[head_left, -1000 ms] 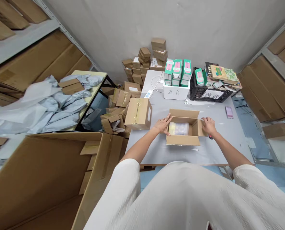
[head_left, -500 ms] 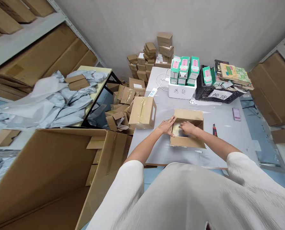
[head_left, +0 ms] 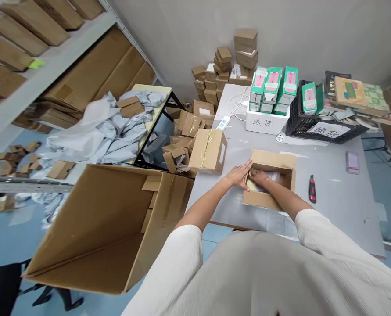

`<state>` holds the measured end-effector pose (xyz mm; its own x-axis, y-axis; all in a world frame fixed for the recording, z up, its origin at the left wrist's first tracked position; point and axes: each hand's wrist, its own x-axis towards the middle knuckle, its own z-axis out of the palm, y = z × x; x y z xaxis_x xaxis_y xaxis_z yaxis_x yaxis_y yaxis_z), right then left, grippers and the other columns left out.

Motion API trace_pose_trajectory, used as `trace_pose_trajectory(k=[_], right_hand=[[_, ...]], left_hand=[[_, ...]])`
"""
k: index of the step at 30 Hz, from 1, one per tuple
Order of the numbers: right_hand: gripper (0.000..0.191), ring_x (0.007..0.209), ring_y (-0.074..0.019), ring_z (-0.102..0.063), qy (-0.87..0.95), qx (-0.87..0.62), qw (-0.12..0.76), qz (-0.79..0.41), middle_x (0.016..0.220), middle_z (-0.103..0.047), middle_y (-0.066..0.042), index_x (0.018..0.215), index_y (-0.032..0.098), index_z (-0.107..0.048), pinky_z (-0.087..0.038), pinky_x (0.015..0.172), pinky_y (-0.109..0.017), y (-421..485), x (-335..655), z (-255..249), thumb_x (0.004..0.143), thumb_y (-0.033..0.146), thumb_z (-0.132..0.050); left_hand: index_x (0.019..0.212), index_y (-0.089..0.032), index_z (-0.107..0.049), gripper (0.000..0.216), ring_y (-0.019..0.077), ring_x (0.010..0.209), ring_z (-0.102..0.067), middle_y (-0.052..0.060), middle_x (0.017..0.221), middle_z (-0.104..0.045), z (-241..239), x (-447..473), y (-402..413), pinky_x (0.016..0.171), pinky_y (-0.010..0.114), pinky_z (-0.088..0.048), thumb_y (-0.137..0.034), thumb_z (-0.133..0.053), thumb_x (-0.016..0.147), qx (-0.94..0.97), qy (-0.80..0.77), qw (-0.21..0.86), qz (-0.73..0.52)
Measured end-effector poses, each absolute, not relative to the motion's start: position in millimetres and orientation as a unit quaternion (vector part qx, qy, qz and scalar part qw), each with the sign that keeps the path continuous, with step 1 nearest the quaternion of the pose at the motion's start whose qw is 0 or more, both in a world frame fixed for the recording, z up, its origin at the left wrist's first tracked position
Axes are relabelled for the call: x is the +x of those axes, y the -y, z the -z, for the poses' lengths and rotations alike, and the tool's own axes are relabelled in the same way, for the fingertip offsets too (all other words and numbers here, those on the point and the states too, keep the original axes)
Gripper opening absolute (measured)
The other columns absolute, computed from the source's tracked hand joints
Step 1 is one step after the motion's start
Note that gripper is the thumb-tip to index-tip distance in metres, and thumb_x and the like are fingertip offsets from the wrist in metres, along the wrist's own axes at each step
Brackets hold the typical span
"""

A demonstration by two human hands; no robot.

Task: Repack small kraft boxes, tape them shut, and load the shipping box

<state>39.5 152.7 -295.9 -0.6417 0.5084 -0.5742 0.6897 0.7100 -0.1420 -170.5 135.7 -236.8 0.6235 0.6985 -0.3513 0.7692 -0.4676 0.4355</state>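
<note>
While the left wall of the open brown cardboard box [head_left: 261,200] is braced by the left hand [head_left: 238,176], thumb and fingers spread wide, nothing appears pinched. Inside the box, a pack in translucent plastic film [head_left: 274,176] is partly covered by the right hand [head_left: 259,177]; fingertips are hidden, so whether anything is gripped cannot be told. Right of the box, a red-and-black utility knife [head_left: 312,189] is laid flat. Left of the box, a tape-sealed brown carton [head_left: 207,151] is placed; beyond the box, green-and-pink cartons [head_left: 273,83] are held in a white bin [head_left: 267,123]. Film could be torn if dragged against the box's wall; the box could be tipped if bracing is lost; the knife could be knocked by an outswung right forearm.
</note>
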Motion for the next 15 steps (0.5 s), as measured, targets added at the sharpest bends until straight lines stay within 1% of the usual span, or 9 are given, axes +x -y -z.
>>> trace_pose_trajectory(k=[4, 8, 12, 15], right_hand=[[0.044, 0.135, -0.0342, -0.064, -0.896, 0.32, 0.265, 0.157, 0.149, -0.066, -0.02, 0.151, 0.025, -0.066, -0.048, 0.11, -0.045, -154, 38, 305, 0.109, 0.025, -0.051], [0.039, 0.136, -0.0324, -0.061, -0.901, 0.318, 0.26, 0.14, 0.149, -0.065, -0.019, 0.143, 0.025, -0.07, -0.049, 0.109, -0.045, -154, 36, 307, 0.109, 0.023, -0.052], [0.036, 0.14, -0.0324, -0.054, -0.919, 0.291, 0.243, 0.105, 0.152, -0.064, -0.017, 0.138, 0.024, -0.072, -0.046, 0.11, -0.044, -153, 33, 301, 0.11, 0.024, -0.049], [0.034, 0.135, -0.0304, -0.055, -0.927, 0.273, 0.233, 0.106, 0.147, -0.068, -0.016, 0.135, 0.023, -0.073, -0.043, 0.11, -0.042, -153, 34, 294, 0.11, 0.023, -0.05]], left_hand=[[0.177, -0.019, 0.023, 0.158, 0.0421, 0.164, -0.04, 0.027, 0.185, 0.007, 237, -171, -135, 0.114, 0.043, -0.045, -0.083, -0.081, 0.075, 0.856, -0.426, 0.285, 0.067], [0.176, -0.018, 0.023, 0.16, 0.0421, 0.164, -0.04, 0.028, 0.185, 0.007, 239, -171, -135, 0.115, 0.043, -0.044, -0.082, -0.083, 0.074, 0.853, -0.43, 0.289, 0.063], [0.177, -0.018, 0.022, 0.16, 0.0428, 0.163, -0.042, 0.027, 0.185, 0.007, 241, -171, -135, 0.115, 0.042, -0.044, -0.08, -0.084, 0.073, 0.853, -0.428, 0.294, 0.056], [0.177, -0.018, 0.022, 0.16, 0.0435, 0.162, -0.042, 0.026, 0.185, 0.007, 242, -171, -136, 0.115, 0.043, -0.044, -0.08, -0.083, 0.073, 0.851, -0.429, 0.297, 0.054]])
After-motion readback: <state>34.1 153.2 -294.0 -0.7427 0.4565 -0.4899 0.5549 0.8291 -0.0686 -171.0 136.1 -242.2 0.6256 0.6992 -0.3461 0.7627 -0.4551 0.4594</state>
